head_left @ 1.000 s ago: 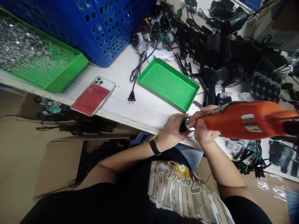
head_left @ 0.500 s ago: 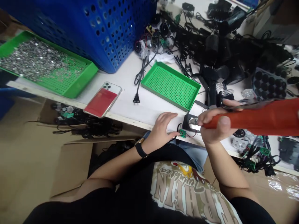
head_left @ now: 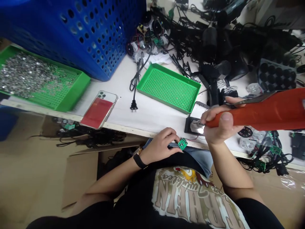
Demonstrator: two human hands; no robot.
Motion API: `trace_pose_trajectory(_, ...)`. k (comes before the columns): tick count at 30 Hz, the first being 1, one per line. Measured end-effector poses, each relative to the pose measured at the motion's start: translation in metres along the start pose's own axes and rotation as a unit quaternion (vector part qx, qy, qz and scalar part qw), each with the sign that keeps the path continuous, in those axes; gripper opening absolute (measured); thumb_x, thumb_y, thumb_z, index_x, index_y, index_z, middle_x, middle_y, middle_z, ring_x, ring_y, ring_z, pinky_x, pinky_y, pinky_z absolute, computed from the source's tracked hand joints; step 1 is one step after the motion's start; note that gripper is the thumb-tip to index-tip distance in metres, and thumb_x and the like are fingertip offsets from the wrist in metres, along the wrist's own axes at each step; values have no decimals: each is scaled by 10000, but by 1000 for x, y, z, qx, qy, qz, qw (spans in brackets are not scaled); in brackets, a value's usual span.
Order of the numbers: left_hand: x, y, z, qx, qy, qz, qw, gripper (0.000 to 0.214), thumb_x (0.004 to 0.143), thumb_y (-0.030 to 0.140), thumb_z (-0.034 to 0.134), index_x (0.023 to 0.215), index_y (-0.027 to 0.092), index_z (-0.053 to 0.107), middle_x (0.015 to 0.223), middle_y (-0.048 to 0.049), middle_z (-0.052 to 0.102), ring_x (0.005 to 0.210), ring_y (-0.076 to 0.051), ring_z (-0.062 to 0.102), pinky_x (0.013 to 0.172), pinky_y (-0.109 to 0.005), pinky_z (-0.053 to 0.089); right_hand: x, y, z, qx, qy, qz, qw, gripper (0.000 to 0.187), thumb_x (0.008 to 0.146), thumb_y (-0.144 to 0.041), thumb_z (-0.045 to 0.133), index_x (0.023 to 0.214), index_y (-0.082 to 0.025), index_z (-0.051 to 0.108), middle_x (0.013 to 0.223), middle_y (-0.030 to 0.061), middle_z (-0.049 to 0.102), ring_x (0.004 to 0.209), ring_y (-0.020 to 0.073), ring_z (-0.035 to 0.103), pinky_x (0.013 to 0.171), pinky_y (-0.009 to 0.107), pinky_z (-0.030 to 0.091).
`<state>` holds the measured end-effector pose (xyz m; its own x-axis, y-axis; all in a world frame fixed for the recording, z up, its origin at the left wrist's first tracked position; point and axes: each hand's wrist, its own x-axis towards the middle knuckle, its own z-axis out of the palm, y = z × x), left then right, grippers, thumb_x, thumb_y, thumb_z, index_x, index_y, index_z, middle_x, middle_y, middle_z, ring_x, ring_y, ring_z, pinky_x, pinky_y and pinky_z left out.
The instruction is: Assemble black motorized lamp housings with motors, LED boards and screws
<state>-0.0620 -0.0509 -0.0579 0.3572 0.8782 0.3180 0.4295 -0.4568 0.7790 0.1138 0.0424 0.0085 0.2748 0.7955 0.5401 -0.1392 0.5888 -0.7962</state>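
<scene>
My left hand (head_left: 164, 144) is at the bench's front edge, its thumb and fingers closed around the left side of a small green circuit board (head_left: 183, 144). A thin red wire runs from the board toward a black housing (head_left: 189, 125) on the bench, which has a whitish part (head_left: 196, 126) in it. My right hand (head_left: 220, 125) is wrapped round an orange power screwdriver (head_left: 259, 113) with a metal front end. That tip points down-left at the whitish part; whether it touches cannot be seen clearly.
A green perforated tray (head_left: 164, 103) lies behind my hands. To the left are a phone (head_left: 97, 109), a power cord (head_left: 133, 103), a tray of small metal pieces (head_left: 73, 92) and a blue crate (head_left: 102, 41). Black parts (head_left: 209, 41) and cables crowd the back right; wired boards (head_left: 274, 151) hang at the front right.
My left hand has gone from open fingers to closed on the circuit board, drawing it slightly toward my body and tilting it. My right hand stays with the screwdriver at the housing.
</scene>
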Motion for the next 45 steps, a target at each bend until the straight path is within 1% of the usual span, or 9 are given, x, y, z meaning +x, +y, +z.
trace_pose_trajectory(4,22,7,6,-3,4,-19,1000,494,825,442,844,1178,196,601,1166,-110,651,1137,-280,647,976,-464,589,19,1,-6,-3,66,-36,997,200,867,-405,710,1006,-266,671,519,-84,515,336,115,436,338,270,375)
trace_pose_trajectory(9,61,5,24,74,-50,-20,996,821,794,297,877,1472,170,432,1461,-189,562,1354,-375,543,1137,-585,493,30,-3,-26,-28,117,-38,992,219,863,-409,686,1016,-251,683,496,-95,508,324,105,399,334,257,365)
trace_pose_trajectory(15,64,-2,28,50,-71,-49,995,790,773,241,893,1443,259,475,1412,-130,609,1310,-341,597,1081,-563,543,23,-3,-46,-20,94,-36,995,252,863,-373,730,1058,-220,680,527,-83,563,339,108,453,337,249,389)
trace_pose_trajectory(24,68,1,16,8,-108,-90,990,860,734,342,924,1469,256,487,1425,-123,583,1356,-329,532,1149,-549,483,12,62,-53,-44,3,66,997,313,881,-484,729,1005,-232,591,551,-91,553,380,102,498,393,237,437)
trace_pose_trajectory(27,71,2,12,-25,-62,-74,995,673,832,419,837,1422,274,547,1374,-105,607,1320,-295,555,1118,-517,499,15,55,-48,-34,10,52,998,312,872,-476,733,1018,-237,595,552,-93,557,374,107,501,386,242,440)
trace_pose_trajectory(31,80,7,19,15,22,-27,999,373,953,378,709,1303,264,650,1243,-83,658,1208,-259,580,1047,-490,517,23,15,-34,61,53,6,997,222,873,-382,710,1032,-248,631,536,-94,555,344,101,452,353,233,416)
trace_pose_trajectory(35,84,14,28,50,68,29,996,204,972,344,682,1149,256,731,1183,-66,692,1160,-246,565,1008,-458,522,19,-19,-26,107,-2,5,994,211,911,-402,668,1045,-240,664,546,-78,549,371,112,498,390,256,479)
trace_pose_trajectory(38,81,17,31,59,97,35,993,126,994,304,649,1029,246,756,1077,-49,715,1105,-229,577,969,-420,528,13,-27,-25,88,-22,3,996,277,938,-440,641,1138,-250,668,572,-74,551,381,119,509,392,273,495)
trace_pose_trajectory(45,72,22,30,92,139,32,985,57,942,277,728,939,220,732,979,-36,734,1051,-231,587,928,-399,515,7,-32,-20,58,-11,-3,998,259,935,-442,614,1119,-265,650,548,-82,527,355,120,475,370,279,469)
